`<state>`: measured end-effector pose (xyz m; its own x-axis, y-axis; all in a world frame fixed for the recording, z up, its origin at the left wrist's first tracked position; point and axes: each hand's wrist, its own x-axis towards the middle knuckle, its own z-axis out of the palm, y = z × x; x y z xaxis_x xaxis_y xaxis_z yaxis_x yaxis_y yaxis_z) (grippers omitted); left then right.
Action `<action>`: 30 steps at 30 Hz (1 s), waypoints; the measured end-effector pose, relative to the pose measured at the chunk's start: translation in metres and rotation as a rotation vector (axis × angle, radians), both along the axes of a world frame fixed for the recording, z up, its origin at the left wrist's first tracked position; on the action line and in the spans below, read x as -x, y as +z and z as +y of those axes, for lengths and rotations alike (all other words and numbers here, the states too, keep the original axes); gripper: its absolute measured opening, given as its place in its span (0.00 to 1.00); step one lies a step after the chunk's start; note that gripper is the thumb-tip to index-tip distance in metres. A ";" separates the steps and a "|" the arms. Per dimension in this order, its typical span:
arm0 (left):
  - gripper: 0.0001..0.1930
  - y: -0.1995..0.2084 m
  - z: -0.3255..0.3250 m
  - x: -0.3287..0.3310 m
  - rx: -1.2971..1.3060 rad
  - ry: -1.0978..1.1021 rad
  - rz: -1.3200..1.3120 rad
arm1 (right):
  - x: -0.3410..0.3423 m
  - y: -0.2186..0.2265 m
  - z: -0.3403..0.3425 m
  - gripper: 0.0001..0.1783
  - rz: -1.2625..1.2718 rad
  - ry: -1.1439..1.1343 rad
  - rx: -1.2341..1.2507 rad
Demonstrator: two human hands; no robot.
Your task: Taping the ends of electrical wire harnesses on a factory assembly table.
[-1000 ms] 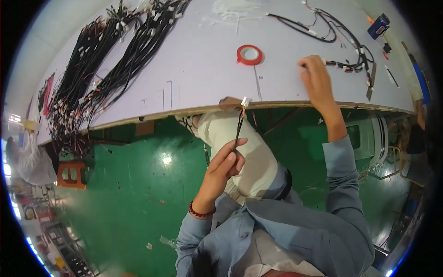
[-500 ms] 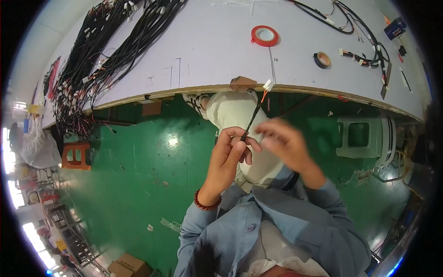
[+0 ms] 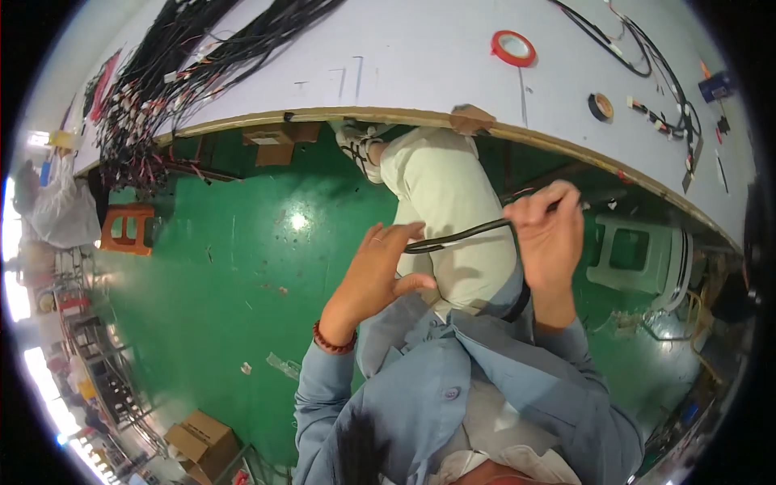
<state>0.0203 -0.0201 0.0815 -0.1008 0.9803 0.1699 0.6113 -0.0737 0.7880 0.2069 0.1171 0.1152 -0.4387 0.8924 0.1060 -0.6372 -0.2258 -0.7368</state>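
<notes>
A thin black cable (image 3: 469, 234) stretches between my two hands, above my lap. My right hand (image 3: 547, 230) is closed around its right-hand part, fingers curled up. At the other end my left hand (image 3: 376, 271) has its thumb spread away from its outstretched fingers. The cable runs in against the inner side of those fingers, where a second short strand shows beside it. What lies behind the left fingers is hidden. No connector can be made out on the cable.
Ahead is a white table with its wooden edge (image 3: 388, 115). On it lie a large bundle of black cables (image 3: 174, 89), a red tape roll (image 3: 513, 48), a black tape roll (image 3: 600, 107) and a wiring harness (image 3: 659, 121). Stools, orange (image 3: 127, 229) and pale green (image 3: 634, 250), stand on the floor.
My right hand has moved up and right and closed on the cable. My left hand has loosened and shifted left. The white connector with orange wires no longer shows. The view has shifted.
</notes>
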 end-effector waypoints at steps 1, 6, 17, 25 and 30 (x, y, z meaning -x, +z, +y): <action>0.27 -0.027 -0.006 -0.002 0.141 -0.065 0.013 | -0.007 0.004 0.005 0.16 -0.009 -0.014 0.000; 0.16 -0.083 -0.006 -0.018 0.220 -0.264 -0.274 | -0.051 -0.006 0.052 0.16 0.405 -0.195 0.203; 0.11 -0.058 0.012 -0.075 0.150 0.066 -0.108 | -0.016 -0.073 -0.030 0.18 -0.005 0.046 0.552; 0.09 -0.015 0.005 -0.079 0.166 -0.177 0.226 | -0.022 -0.069 -0.016 0.22 -0.002 0.041 0.791; 0.10 -0.012 -0.006 -0.081 0.203 -0.120 0.202 | -0.030 -0.091 0.031 0.21 -0.079 -0.101 0.912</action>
